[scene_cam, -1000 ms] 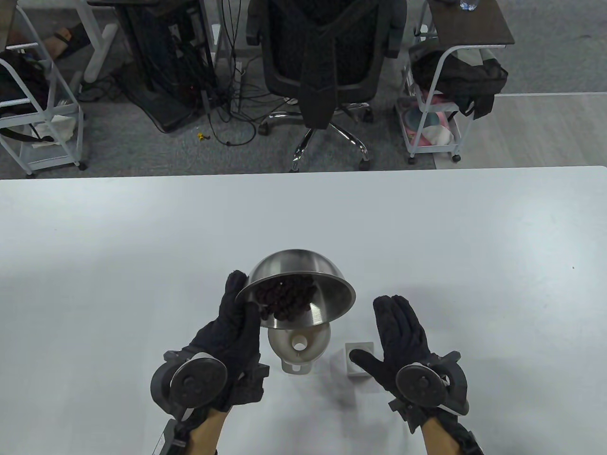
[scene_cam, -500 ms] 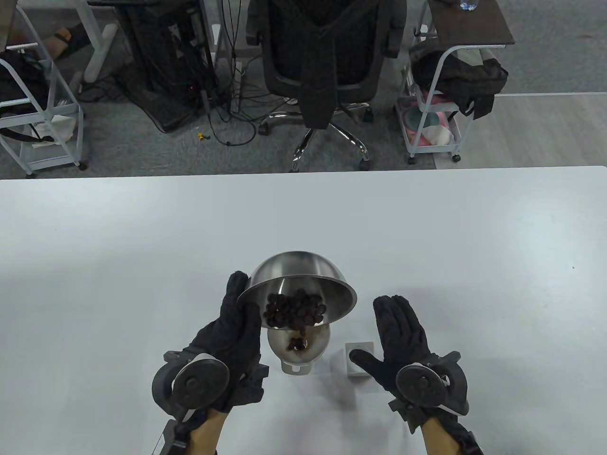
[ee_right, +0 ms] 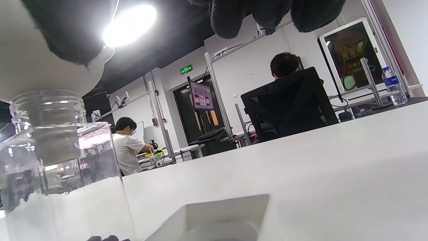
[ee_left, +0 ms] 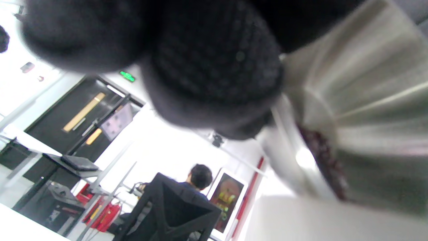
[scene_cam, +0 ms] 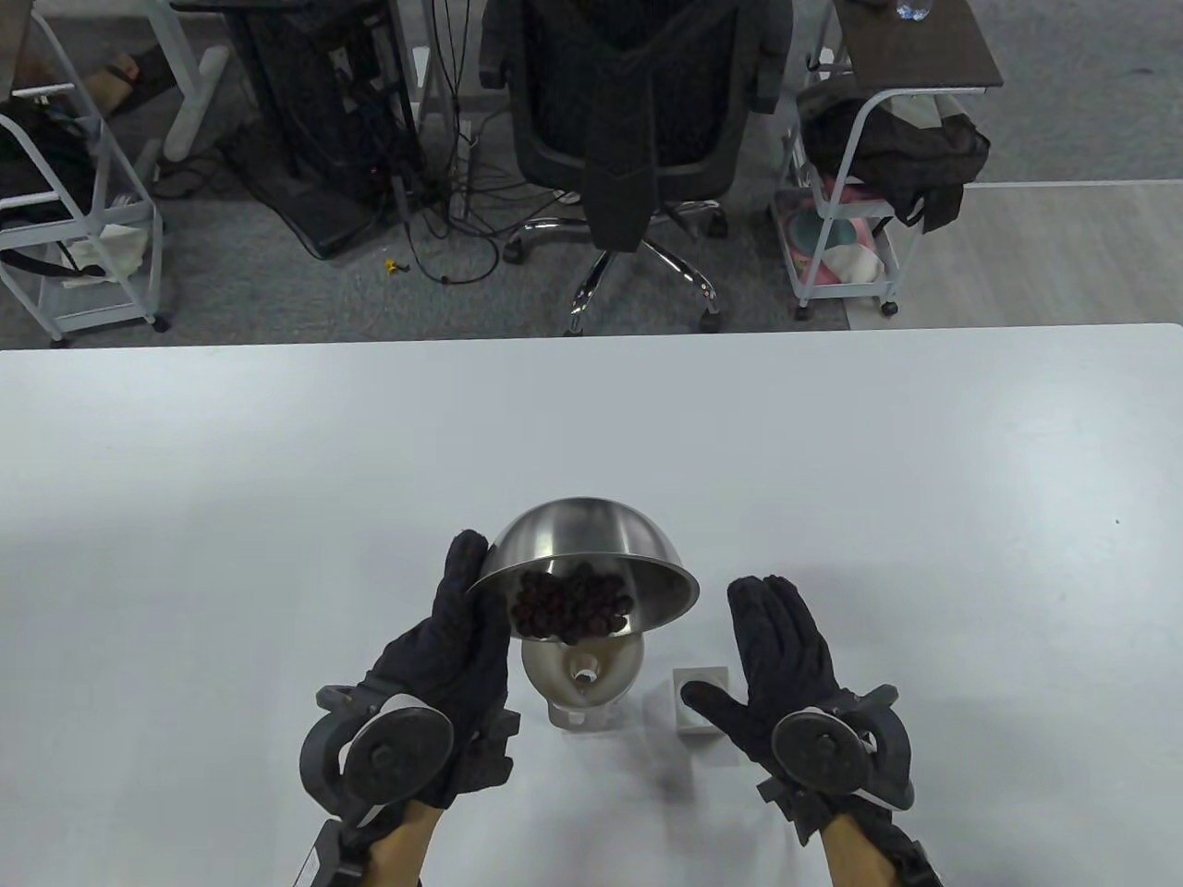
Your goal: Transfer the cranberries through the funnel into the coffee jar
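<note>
Above table (scene_cam: 277,462), funnel (scene_cam: 582,670) now berry-free.

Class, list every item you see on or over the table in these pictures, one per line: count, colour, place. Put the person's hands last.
steel bowl: one, silver, tilted above the funnel, held at its left rim
cranberries: a heap, dark red, at the bowl's lower lip; a few at the jar's bottom
funnel: one, white, sitting in the jar's mouth
coffee jar: one, clear, on the table under the funnel
lid: one, white, square, on the table right of the jar
table: one, white
left hand: black glove, grips the bowl's rim
right hand: black glove, open, fingers spread, beside the lid
</note>
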Demonstrator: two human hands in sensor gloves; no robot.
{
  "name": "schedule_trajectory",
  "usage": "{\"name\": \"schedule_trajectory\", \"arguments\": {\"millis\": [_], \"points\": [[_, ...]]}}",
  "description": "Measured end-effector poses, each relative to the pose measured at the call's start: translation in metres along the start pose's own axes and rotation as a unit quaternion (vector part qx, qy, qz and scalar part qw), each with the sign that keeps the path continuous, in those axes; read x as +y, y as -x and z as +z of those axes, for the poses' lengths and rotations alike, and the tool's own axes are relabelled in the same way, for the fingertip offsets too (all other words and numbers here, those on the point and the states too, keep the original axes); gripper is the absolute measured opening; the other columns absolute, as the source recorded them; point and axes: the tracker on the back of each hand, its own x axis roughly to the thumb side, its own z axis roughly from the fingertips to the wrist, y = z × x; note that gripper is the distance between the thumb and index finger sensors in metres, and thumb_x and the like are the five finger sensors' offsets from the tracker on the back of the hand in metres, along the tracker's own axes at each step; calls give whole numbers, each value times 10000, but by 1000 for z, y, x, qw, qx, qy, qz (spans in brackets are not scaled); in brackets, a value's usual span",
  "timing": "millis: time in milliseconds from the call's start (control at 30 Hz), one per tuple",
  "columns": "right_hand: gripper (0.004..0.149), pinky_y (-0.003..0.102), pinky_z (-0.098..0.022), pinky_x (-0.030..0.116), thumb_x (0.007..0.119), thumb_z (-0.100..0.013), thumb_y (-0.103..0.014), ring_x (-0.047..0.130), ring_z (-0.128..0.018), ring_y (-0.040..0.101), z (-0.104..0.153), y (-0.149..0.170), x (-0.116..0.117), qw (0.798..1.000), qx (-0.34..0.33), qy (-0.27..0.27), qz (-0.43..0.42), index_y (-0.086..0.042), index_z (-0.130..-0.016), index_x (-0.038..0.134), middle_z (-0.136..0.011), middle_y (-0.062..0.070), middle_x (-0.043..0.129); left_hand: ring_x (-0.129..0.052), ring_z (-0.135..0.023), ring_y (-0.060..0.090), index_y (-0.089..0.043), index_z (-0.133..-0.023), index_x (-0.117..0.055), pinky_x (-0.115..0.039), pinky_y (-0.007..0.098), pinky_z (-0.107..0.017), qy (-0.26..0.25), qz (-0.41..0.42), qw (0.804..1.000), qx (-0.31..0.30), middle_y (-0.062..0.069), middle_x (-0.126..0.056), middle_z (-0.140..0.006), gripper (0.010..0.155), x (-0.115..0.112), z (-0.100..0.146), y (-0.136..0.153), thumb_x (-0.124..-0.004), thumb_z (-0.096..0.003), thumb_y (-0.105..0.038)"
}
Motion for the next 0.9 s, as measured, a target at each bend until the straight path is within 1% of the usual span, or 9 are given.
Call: {"name": "schedule_trajectory", "arguments": {"millis": [900], "points": [[996, 675, -730, 536, 743, -527, -640, 434, -1108, 571, 0, 0, 0, 1000, 0, -1, 0, -118, -1187, 209, -1216, 222, 427, -1074, -164, 77, -295, -1031, -599, -934, 309, -168, -4, -11, 1000, -8, -69, -1064, -556, 391, 2, 1, -3, -740, -667, -303]]}}
